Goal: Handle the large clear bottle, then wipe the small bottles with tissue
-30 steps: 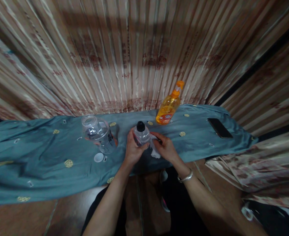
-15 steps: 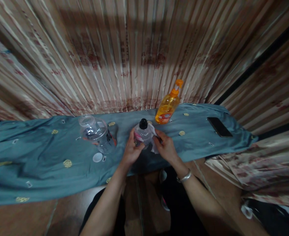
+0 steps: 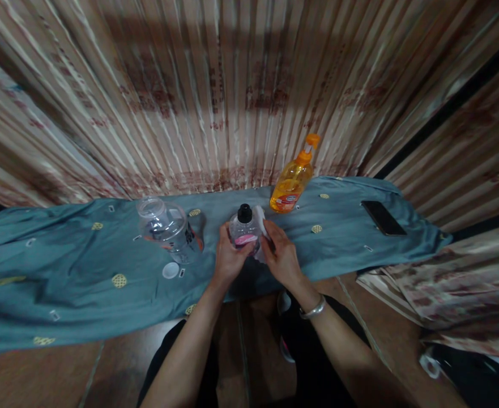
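Note:
A small clear bottle [image 3: 246, 226] with a black cap and a pink label stands upright in my left hand [image 3: 227, 258], whose fingers wrap round its left side and front. My right hand [image 3: 284, 258] pinches a white cloth or tissue [image 3: 259, 216] and presses it to the bottle's right side. Part of the cloth is hidden behind the fingers. To the left stands a large clear plastic jug [image 3: 170, 229] with dark print. A round white lid [image 3: 170, 271] lies flat in front of it. Behind and to the right is an orange pump bottle [image 3: 290, 184], partly filled.
A teal patterned cloth [image 3: 83, 283] covers the long narrow table. A black phone [image 3: 383, 218] lies near its right end. Pleated curtains [image 3: 241, 102] hang right behind the table and on the right side. Tiled floor [image 3: 122, 368] shows below the front edge.
My right hand has shifted slightly with the white cloth, which now sits higher along the bottle's right side. More of the pink label shows. The view has moved slightly.

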A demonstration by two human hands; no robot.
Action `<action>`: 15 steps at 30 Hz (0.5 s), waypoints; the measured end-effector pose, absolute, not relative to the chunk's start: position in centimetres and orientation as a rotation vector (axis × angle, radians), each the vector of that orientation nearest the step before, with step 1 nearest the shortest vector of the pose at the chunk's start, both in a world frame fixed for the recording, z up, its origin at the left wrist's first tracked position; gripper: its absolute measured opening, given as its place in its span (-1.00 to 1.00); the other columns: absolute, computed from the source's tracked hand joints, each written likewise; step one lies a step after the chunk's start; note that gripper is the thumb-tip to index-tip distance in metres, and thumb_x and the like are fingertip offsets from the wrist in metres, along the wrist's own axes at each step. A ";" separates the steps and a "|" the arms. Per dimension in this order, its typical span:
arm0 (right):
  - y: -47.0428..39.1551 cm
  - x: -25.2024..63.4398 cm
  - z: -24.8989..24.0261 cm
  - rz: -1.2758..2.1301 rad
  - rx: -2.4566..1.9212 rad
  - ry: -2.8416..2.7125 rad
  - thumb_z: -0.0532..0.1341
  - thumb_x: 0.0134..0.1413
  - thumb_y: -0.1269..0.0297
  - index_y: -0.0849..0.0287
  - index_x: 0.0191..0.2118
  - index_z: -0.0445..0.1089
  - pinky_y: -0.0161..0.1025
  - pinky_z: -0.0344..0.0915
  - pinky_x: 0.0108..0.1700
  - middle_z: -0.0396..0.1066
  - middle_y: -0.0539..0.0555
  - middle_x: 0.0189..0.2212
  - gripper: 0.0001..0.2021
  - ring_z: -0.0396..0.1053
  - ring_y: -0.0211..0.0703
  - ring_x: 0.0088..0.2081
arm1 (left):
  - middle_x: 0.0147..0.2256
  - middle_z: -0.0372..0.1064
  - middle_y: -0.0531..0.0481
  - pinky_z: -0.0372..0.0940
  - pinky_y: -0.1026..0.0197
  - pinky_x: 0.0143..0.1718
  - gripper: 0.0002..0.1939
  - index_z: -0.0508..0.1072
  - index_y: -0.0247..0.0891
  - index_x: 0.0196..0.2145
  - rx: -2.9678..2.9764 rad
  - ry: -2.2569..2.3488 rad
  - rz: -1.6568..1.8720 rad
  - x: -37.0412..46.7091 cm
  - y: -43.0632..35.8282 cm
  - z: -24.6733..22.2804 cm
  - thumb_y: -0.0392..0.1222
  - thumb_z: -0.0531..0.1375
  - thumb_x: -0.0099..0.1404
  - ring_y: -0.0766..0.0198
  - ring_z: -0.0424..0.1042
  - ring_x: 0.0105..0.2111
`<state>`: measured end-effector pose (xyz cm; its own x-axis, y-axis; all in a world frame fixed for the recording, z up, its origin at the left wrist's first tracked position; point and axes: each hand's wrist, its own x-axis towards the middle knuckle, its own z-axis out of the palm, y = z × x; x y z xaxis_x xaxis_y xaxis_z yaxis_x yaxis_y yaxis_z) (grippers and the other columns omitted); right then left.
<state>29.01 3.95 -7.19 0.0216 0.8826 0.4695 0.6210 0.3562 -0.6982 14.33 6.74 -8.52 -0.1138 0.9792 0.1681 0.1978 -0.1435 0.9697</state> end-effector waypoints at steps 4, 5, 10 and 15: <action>3.8 29.3 -8.8 0.527 -1.405 -1.697 0.08 0.25 0.34 0.19 0.17 0.41 0.00 0.41 0.17 0.51 0.26 0.08 -0.59 0.49 0.04 0.09 | 0.18 0.35 -0.28 0.18 -0.10 0.30 -0.24 0.22 -0.26 0.21 1.507 1.329 1.328 14.2 5.7 -9.6 -0.14 0.37 0.09 -0.07 0.35 0.23; 3.5 29.3 -8.6 0.532 -1.396 -1.679 0.09 0.26 0.32 0.18 0.18 0.40 -0.01 0.41 0.17 0.51 0.24 0.09 -0.59 0.49 0.03 0.09 | 0.22 0.32 -0.29 0.14 -0.10 0.33 -0.24 0.19 -0.27 0.24 1.527 1.320 1.327 14.0 5.4 -9.9 -0.16 0.34 0.12 -0.06 0.30 0.27; 2.4 28.4 -5.8 0.355 -1.322 -1.634 0.09 0.34 0.24 0.06 0.29 0.31 0.01 0.26 0.33 0.35 0.16 0.27 -0.55 0.30 0.00 0.30 | 0.22 0.33 -0.31 0.21 -0.15 0.29 -0.30 0.15 -0.24 0.29 1.594 1.315 1.308 13.1 4.7 -10.5 -0.13 0.24 0.24 -0.08 0.35 0.24; 3.4 27.9 -7.1 0.361 -1.345 -1.678 0.04 0.34 0.26 0.19 0.33 0.22 0.04 0.22 0.35 0.29 0.28 0.29 -0.50 0.25 0.03 0.33 | 0.26 0.29 -0.29 0.18 -0.13 0.31 -0.29 0.22 -0.22 0.28 1.630 1.310 1.303 12.6 4.3 -9.8 -0.08 0.28 0.21 -0.09 0.27 0.29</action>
<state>27.88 3.44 -7.13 0.0253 0.8823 0.4700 0.6106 0.3586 -0.7061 12.58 4.29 -9.79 -0.0004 0.9572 0.2894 0.2943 -0.2765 0.9148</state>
